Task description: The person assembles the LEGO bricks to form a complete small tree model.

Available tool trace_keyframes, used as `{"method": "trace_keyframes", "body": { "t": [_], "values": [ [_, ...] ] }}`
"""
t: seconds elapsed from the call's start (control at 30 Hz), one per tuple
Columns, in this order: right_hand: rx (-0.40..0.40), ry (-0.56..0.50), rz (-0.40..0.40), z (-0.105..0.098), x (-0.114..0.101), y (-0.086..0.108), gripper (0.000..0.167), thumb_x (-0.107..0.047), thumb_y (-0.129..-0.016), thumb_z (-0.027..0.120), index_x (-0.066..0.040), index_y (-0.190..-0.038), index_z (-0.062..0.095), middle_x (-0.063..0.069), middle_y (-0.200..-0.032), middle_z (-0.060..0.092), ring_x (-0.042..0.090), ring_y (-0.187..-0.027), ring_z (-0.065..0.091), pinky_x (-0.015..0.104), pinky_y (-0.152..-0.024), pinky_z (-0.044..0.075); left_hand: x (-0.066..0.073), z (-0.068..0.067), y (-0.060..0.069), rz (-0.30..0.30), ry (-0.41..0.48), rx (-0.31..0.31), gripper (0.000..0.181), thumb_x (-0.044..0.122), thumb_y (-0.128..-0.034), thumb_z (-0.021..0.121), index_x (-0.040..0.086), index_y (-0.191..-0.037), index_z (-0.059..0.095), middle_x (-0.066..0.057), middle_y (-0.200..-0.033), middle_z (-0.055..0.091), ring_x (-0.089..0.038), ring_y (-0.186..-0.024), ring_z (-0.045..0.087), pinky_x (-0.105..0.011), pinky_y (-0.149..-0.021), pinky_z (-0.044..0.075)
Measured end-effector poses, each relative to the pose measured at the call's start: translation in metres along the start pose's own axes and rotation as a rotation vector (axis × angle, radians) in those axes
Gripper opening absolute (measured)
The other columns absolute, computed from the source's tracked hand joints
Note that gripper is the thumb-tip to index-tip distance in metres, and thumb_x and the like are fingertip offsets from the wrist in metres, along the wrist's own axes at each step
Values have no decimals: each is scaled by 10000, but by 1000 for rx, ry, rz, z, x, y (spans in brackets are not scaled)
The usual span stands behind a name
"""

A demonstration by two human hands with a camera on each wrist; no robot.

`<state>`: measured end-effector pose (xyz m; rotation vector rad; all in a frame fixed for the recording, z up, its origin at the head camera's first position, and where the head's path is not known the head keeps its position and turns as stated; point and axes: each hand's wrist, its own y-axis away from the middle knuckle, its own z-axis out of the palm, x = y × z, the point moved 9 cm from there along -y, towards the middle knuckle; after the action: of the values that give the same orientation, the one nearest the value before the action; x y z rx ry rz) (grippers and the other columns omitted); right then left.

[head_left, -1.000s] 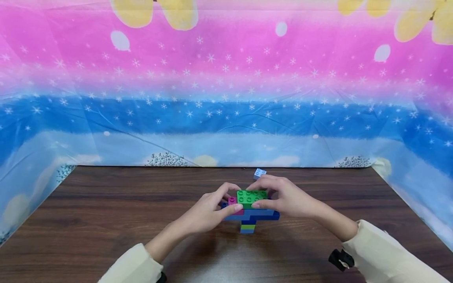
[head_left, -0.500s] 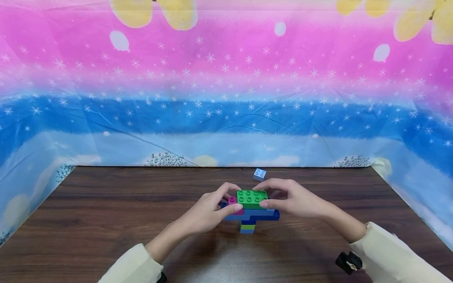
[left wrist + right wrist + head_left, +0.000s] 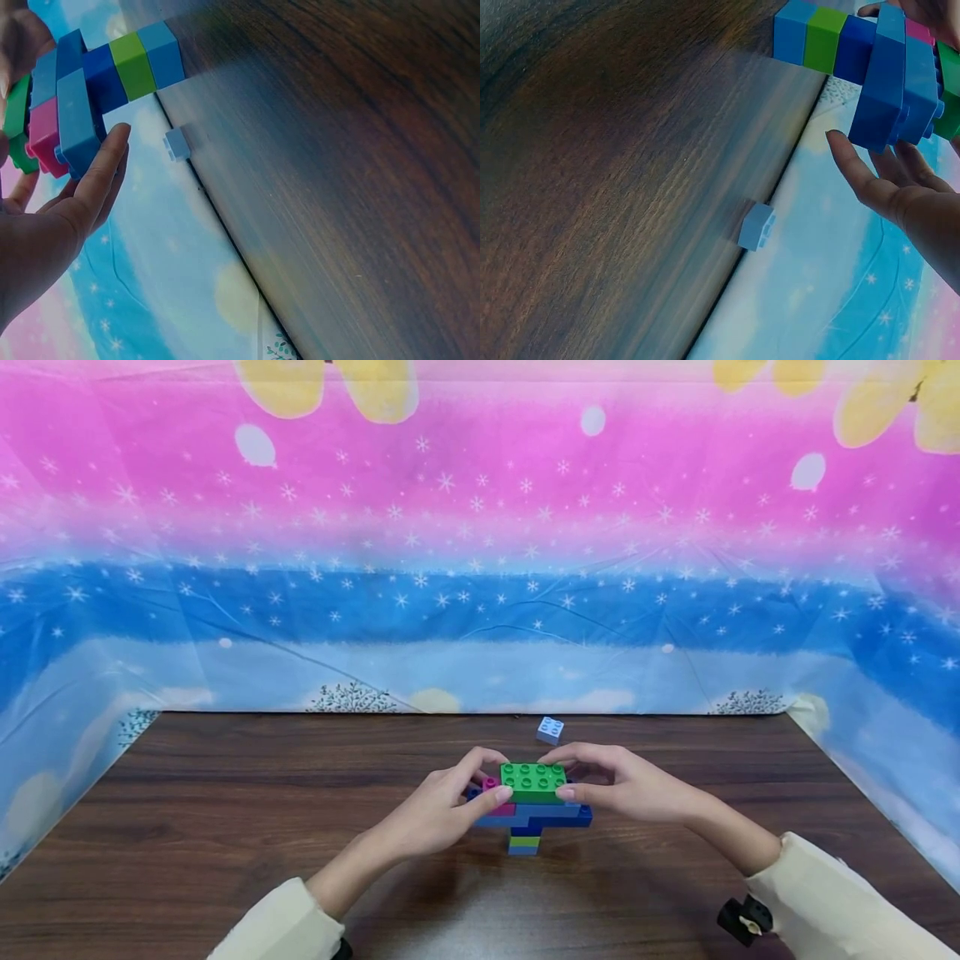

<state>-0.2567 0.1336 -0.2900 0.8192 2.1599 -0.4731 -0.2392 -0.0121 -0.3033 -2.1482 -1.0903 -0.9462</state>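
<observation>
A green building brick (image 3: pixel 533 783) tops a stack of toy bricks in the head view. My left hand (image 3: pixel 431 810) pinches its left end between thumb and forefinger. At the right end, my right hand (image 3: pixel 637 783) holds it with thumb in front and forefinger behind. Under it lie a magenta brick (image 3: pixel 45 135), a light blue brick (image 3: pixel 921 94) and a dark blue brick (image 3: pixel 877 109). A narrow column below has a dark blue brick (image 3: pixel 105 77), a lime brick (image 3: pixel 132 66) and a blue brick (image 3: pixel 161 54) standing on the table.
One loose light blue brick (image 3: pixel 550 730) lies behind the stack, close to the far edge of the brown wooden table (image 3: pixel 225 827). A patterned pink and blue cloth (image 3: pixel 480 568) hangs behind and around the table.
My right hand has slid rightward along the green brick to its end, uncovering the brick's studs and the loose light blue brick. The left hand and the stack have hardly moved.
</observation>
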Motion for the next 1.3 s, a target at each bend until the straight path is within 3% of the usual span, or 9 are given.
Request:
{"method": "trace_keyframes", "body": {
  "t": [0.63,1.3],
  "values": [
    [-14,-43,-35,0,4,-3,330,-162,-929,546,-96,-1252,514,71,-1060,596,222,-920,581,351,-740,486,0,0,-1,-24,31,-19,322,352,-953,468,202,-1235,432,-29,-1016,580,-179,-903,559,-331,-727,459],
    [-15,-25,-36,1,2,-4,328,-166,-908,580,-77,-1221,541,50,-1030,612,202,-862,597,331,-707,493,7,1,-1,70,-14,10,264,255,-964,470,98,-1176,467,-52,-1015,587,-161,-908,576,-282,-718,472]
  ]
}}
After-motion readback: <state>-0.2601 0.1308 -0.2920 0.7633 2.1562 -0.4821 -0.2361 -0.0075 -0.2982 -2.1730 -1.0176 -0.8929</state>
